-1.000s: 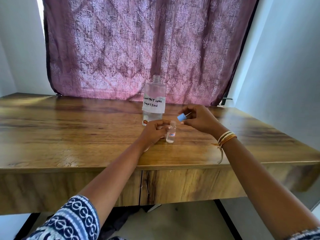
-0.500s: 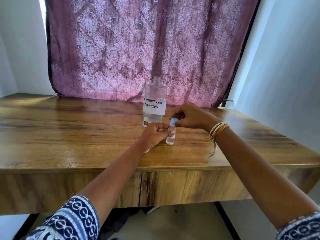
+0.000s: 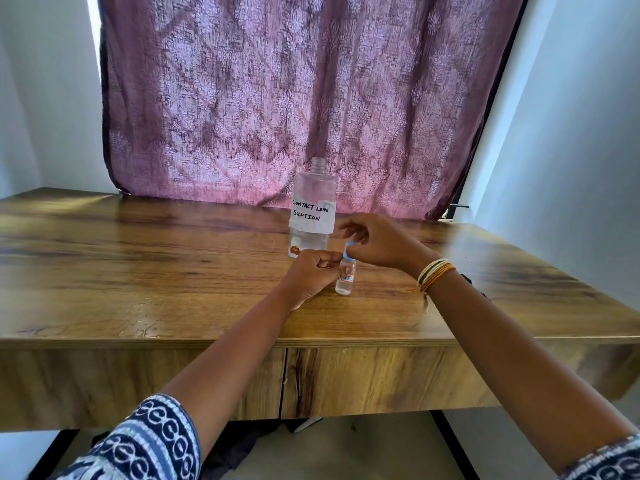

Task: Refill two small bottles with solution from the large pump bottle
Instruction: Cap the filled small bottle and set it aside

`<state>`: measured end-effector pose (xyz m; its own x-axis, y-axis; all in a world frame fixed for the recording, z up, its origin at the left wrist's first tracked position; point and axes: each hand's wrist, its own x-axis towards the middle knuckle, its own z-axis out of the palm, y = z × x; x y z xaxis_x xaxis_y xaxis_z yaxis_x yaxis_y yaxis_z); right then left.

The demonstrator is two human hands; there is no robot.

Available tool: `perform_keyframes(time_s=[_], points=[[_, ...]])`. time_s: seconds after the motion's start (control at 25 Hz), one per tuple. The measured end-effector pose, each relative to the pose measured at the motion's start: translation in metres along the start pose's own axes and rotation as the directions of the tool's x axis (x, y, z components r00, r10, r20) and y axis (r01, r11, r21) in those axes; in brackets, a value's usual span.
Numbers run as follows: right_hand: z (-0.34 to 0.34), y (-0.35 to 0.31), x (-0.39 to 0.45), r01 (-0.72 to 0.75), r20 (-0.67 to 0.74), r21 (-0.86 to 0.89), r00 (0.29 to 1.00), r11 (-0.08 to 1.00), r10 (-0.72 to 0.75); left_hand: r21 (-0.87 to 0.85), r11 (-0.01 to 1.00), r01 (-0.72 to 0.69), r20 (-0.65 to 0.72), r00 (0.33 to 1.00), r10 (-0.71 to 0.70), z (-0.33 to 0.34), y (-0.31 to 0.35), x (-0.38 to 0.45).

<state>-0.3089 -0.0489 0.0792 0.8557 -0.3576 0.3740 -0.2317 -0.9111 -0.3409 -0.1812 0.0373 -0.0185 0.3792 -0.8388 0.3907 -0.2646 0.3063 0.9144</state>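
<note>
Left hand: the left hand (image 3: 313,271) was curled up tight, fingertips pinching the small clear plastic bottle (image 3: 345,277) from its left side, up near the shoulder. Heel of the hand sat on the table.

Right hand: the right hand (image 3: 375,242) hovered just above the small bottle, thumb and forefinger pinched on the little light-blue cap (image 3: 347,247), other fingers loosely bent. Cap was right at the bottle's mouth, but I couldn't tell if it was actually seated or screwed on. Stack of thin orange and cream bangles (image 3: 434,273) on that wrist.

Small bottle: stood upright, long axis vertical, mouth pointing up, a bit of clear liquid at the bottom and a tiny label on the front. Sat about mid-table, slightly right of centre.

Big bottle: the large clear bottle with the handwritten white "CONTACT LENS SOLUTION" label (image 3: 313,211) stood upright just behind, on the far side, neck open, low liquid level.

Second small bottle: couldn't make it out in this shot.

Room: the wooden table (image 3: 138,271) had wide bare stretches left and right of the hands, near edge well in front of them. Purple patterned curtain (image 3: 277,98) hung along the far edge.
</note>
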Motion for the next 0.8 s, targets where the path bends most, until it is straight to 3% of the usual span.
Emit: perform_keyframes(time_s=[0.08, 0.16, 0.44, 0.52, 0.64, 0.72, 0.8], points=[[-0.006, 0.002, -0.002, 0.027, 0.038, 0.126, 0.999, 0.992, -0.032, 0.016, 1.0, -0.005, 0.003, 1.0, 0.005, 0.0, 0.0, 0.0], [-0.005, 0.004, -0.003, 0.051, 0.014, 0.107, 0.999, 0.993, -0.053, 0.022, 1.0, -0.012, 0.006, 1.0, 0.012, -0.001, -0.001, 0.0], [0.009, 0.0, -0.003, 0.01, -0.124, -0.296, 0.991, 0.955, -0.048, 0.027, 0.999, -0.031, 0.015, 0.999, 0.031, -0.001, 0.001, -0.001], [0.008, 0.001, -0.002, 0.012, -0.089, -0.136, 0.996, 0.991, -0.024, 0.018, 1.0, -0.02, 0.015, 1.0, 0.02, -0.001, 0.001, 0.0], [-0.003, 0.003, -0.001, -0.017, 0.07, 0.163, 0.998, 0.986, 0.005, 0.02, 1.0, -0.017, 0.013, 1.0, 0.017, -0.001, 0.0, 0.0], [-0.006, 0.004, -0.002, -0.005, 0.082, 0.234, 0.997, 0.972, -0.014, 0.019, 1.0, -0.014, 0.015, 1.0, 0.014, -0.001, -0.001, 0.001], [-0.005, 0.004, -0.002, -0.007, 0.042, 0.182, 0.999, 0.983, -0.001, 0.019, 1.0, -0.009, 0.013, 1.0, 0.009, -0.001, -0.001, 0.001]])
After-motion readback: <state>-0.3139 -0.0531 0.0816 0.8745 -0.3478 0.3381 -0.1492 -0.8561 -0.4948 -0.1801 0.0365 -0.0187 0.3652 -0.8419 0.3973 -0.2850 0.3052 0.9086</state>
